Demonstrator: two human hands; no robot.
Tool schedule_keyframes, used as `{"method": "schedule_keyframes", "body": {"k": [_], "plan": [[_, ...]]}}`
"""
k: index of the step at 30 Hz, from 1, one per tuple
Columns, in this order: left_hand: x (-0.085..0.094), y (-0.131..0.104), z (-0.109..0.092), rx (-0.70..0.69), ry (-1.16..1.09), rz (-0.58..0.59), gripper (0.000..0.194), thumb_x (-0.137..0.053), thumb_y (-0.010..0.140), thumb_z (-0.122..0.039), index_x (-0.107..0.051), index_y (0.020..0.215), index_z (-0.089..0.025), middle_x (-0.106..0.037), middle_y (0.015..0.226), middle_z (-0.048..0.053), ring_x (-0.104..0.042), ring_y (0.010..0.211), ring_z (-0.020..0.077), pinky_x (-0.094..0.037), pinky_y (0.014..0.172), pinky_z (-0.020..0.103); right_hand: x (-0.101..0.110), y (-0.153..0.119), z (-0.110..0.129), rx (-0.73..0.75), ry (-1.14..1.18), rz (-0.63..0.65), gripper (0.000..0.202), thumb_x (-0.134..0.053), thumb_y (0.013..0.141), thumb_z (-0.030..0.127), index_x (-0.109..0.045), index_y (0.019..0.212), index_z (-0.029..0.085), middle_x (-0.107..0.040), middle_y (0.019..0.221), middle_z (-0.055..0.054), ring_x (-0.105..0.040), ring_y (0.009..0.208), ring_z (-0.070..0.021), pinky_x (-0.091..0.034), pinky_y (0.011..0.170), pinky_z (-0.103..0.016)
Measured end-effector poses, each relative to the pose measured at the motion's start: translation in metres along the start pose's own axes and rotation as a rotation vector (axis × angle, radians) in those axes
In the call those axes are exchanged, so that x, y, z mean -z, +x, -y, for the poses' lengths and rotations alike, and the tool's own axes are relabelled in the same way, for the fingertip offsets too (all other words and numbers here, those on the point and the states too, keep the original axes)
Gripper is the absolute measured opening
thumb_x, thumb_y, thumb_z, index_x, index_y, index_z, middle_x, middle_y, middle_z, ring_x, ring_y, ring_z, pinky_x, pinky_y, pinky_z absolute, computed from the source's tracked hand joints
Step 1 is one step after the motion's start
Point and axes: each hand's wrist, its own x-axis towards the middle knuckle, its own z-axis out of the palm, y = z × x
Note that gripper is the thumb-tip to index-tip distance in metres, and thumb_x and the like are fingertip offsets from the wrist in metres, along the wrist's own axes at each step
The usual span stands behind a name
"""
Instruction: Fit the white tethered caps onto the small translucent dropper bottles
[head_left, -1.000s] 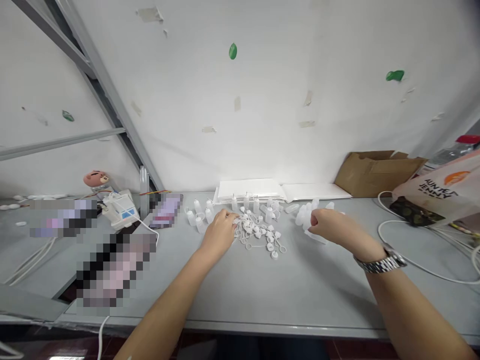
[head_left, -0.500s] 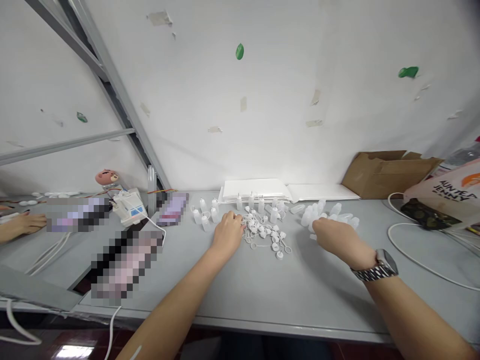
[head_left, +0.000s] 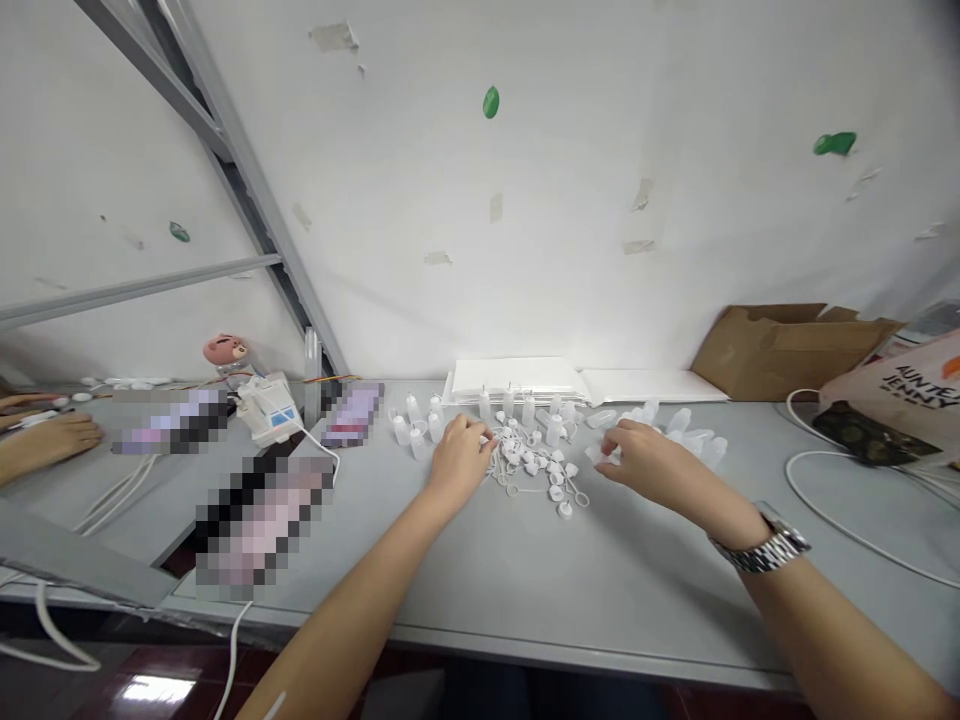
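My left hand [head_left: 459, 462] is closed at the left edge of a pile of white caps with looped straps [head_left: 529, 462], a small white cap pinched at its fingertips. My right hand [head_left: 643, 462] is closed on a small translucent plastic bottle [head_left: 595, 456], which sticks out to the left of the fingers. Just behind that hand lies a heap of similar uncapped bottles [head_left: 697, 440]. Several capped bottles [head_left: 417, 442] stand to the left of my left hand, and more capped bottles [head_left: 529, 408] stand in a row behind the cap pile.
White flat sheets [head_left: 517, 376] lie against the wall. At the back right are a cardboard box [head_left: 787, 350], a printed bag [head_left: 900, 400] and a white cable [head_left: 832, 525]. Phones [head_left: 274, 515] and a white device [head_left: 268, 408] lie left. Another person's hand [head_left: 64, 437] rests far left.
My right hand has moved left, away from the bottle heap, with a bottle in its fingers. My left hand has stayed by the caps, a cap now showing at its fingertips.
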Motion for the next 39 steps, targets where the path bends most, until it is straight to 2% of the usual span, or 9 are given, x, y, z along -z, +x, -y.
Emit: {"method": "schedule_keyframes", "body": {"k": [5, 9, 12, 15, 20, 25, 30, 34, 39], "plan": [[0.005, 0.003, -0.001, 0.055, -0.260, -0.042, 0.010, -0.061, 0.072, -0.030, -0.066, 0.073, -0.022, -0.058, 0.089, 0.004, -0.055, 0.084, 0.0173, -0.043, 0.077, 0.031, 0.001, 0.004, -0.004, -0.032, 0.225, 0.028, 0.017, -0.052, 0.074, 0.037, -0.057, 0.075, 0.020, -0.064, 0.075, -0.005, -0.057, 0.065, -0.0194, -0.038, 0.053, -0.028], [0.007, 0.005, -0.002, 0.103, -0.497, -0.064, 0.011, -0.066, 0.065, -0.030, -0.066, 0.068, -0.020, -0.062, 0.086, 0.003, -0.058, 0.079, 0.0164, -0.045, 0.075, 0.030, 0.006, 0.003, 0.004, -0.014, 0.366, 0.004, 0.020, -0.055, 0.073, 0.040, -0.059, 0.076, 0.021, -0.065, 0.079, -0.005, -0.058, 0.069, -0.0195, -0.041, 0.056, -0.029], [0.008, 0.005, -0.003, 0.156, -0.749, 0.004, 0.016, -0.067, 0.063, -0.031, -0.065, 0.071, -0.017, -0.066, 0.081, 0.005, -0.060, 0.080, 0.0182, -0.045, 0.076, 0.031, 0.008, 0.003, 0.012, 0.020, 0.512, 0.011, 0.024, -0.057, 0.074, 0.044, -0.061, 0.078, 0.021, -0.065, 0.080, -0.004, -0.059, 0.072, -0.0190, -0.044, 0.062, -0.030], [0.010, 0.005, -0.004, 0.236, -1.030, 0.090, 0.023, -0.068, 0.063, -0.034, -0.062, 0.075, -0.015, -0.068, 0.084, 0.008, -0.062, 0.086, 0.0197, -0.044, 0.081, 0.033, 0.006, 0.002, 0.022, 0.049, 0.760, 0.058, 0.029, -0.053, 0.077, 0.046, -0.060, 0.087, 0.020, -0.065, 0.081, -0.005, -0.060, 0.073, -0.0179, -0.046, 0.064, -0.031], [0.013, 0.004, -0.001, 0.337, -1.342, 0.174, 0.024, -0.071, 0.063, -0.031, -0.057, 0.074, -0.014, -0.068, 0.097, 0.012, -0.063, 0.091, 0.0204, -0.043, 0.089, 0.036, -0.009, 0.002, 0.037, -0.002, 1.108, 0.146, 0.032, -0.054, 0.078, 0.046, -0.058, 0.091, 0.017, -0.059, 0.076, -0.002, -0.060, 0.062, -0.0141, -0.044, 0.056, -0.028], [0.013, 0.004, 0.001, 0.343, -1.378, 0.201, 0.025, -0.073, 0.062, -0.028, -0.057, 0.074, -0.013, -0.068, 0.099, 0.012, -0.063, 0.092, 0.0192, -0.042, 0.091, 0.035, -0.027, 0.005, 0.038, -0.085, 1.342, 0.199, 0.031, -0.059, 0.075, 0.043, -0.060, 0.092, 0.017, -0.053, 0.072, 0.001, -0.053, 0.052, -0.0085, -0.039, 0.050, -0.025], [0.015, 0.002, -0.004, 0.331, -1.327, 0.200, 0.032, -0.077, 0.057, -0.029, -0.059, 0.079, -0.014, -0.070, 0.091, 0.009, -0.065, 0.087, 0.0196, -0.042, 0.090, 0.037, -0.030, 0.007, 0.037, -0.056, 1.476, 0.180, 0.029, -0.064, 0.071, 0.042, -0.064, 0.082, 0.016, -0.053, 0.069, 0.000, -0.049, 0.058, -0.0092, -0.040, 0.058, -0.026], [0.016, 0.000, -0.008, 0.253, -1.286, 0.266, 0.040, -0.075, 0.059, -0.032, -0.064, 0.094, -0.016, -0.070, 0.091, 0.009, -0.065, 0.086, 0.0200, -0.042, 0.090, 0.037, -0.029, 0.004, 0.040, 0.005, 1.467, 0.124, 0.028, -0.063, 0.073, 0.041, -0.067, 0.086, 0.017, -0.057, 0.072, -0.001, -0.049, 0.064, -0.0105, -0.040, 0.063, -0.027], [0.012, -0.003, -0.013, 0.168, -1.210, 0.311, 0.033, -0.075, 0.059, -0.031, -0.070, 0.086, -0.015, -0.070, 0.090, 0.008, -0.063, 0.087, 0.0213, -0.043, 0.087, 0.036, -0.026, 0.000, 0.046, 0.005, 1.356, 0.084, 0.029, -0.062, 0.073, 0.041, -0.066, 0.091, 0.018, -0.059, 0.069, 0.000, -0.051, 0.063, -0.0109, -0.040, 0.062, -0.027]]}}
